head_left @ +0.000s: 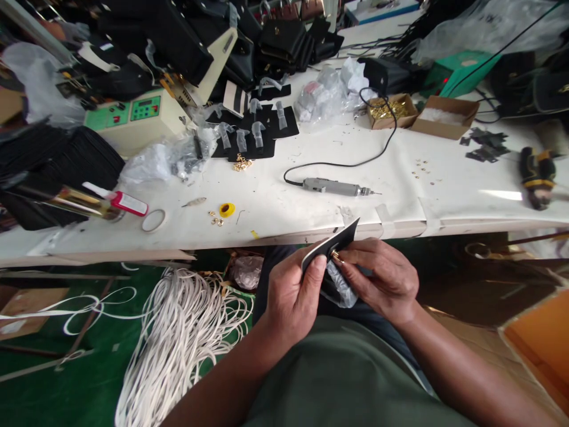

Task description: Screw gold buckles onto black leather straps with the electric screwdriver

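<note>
My left hand (296, 284) grips a flat black panel (342, 237) with a pale edge, its thumb pressed on the near face. The panel is tilted above my lap, just off the table's front edge. Thumb and fingertips of my right hand (382, 276) pinch a small gold metal fitting (336, 257) against the panel; its exact kind is too small to tell. A piece wrapped in clear plastic (340, 287) hangs below the panel between both hands. Beyond them on the table lies a grey electric screwdriver (333, 186) with a black cord.
Black panels with plastic-wrapped pieces (242, 139) lie at mid-table. Gold fittings (242, 162), a yellow tape roll (226, 210) and a red-and-white bottle (128, 203) are at left. Pliers (537, 178) and a box of gold parts (391, 111) lie right. White cords (178, 344) heap on the floor.
</note>
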A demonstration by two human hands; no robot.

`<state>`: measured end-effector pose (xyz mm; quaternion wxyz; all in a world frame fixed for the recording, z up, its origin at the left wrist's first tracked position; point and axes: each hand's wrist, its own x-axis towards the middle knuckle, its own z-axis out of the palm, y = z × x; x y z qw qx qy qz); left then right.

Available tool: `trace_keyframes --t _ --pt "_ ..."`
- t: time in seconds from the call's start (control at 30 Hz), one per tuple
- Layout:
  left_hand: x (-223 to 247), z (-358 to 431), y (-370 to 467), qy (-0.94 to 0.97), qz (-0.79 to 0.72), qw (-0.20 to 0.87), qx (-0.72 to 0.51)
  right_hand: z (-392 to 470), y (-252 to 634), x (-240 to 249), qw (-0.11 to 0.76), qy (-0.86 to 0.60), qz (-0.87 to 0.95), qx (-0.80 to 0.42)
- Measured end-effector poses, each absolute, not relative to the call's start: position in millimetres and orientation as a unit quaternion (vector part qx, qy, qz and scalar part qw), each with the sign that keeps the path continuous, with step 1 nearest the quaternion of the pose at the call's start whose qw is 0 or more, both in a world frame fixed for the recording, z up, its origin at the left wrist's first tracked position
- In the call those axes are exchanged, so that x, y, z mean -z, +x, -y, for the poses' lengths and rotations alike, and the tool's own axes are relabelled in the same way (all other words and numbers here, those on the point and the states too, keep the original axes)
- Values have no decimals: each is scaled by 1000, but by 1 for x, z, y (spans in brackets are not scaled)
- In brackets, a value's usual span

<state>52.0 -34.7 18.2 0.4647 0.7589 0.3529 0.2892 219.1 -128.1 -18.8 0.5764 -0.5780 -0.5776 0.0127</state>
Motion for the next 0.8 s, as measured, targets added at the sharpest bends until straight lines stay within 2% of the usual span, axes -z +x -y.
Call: trace_keyframes --t 0.27,0.5,0.8 --pt "-24 43 49 752 -364 457 -306 122 208 22 670 -579 458 -79" --pt "-32 46 60 730 -365 483 -315 118 205 22 701 -579 388 -150" --pt "-31 45 63 722 -381 489 -309 118 206 27 701 -580 363 -201"
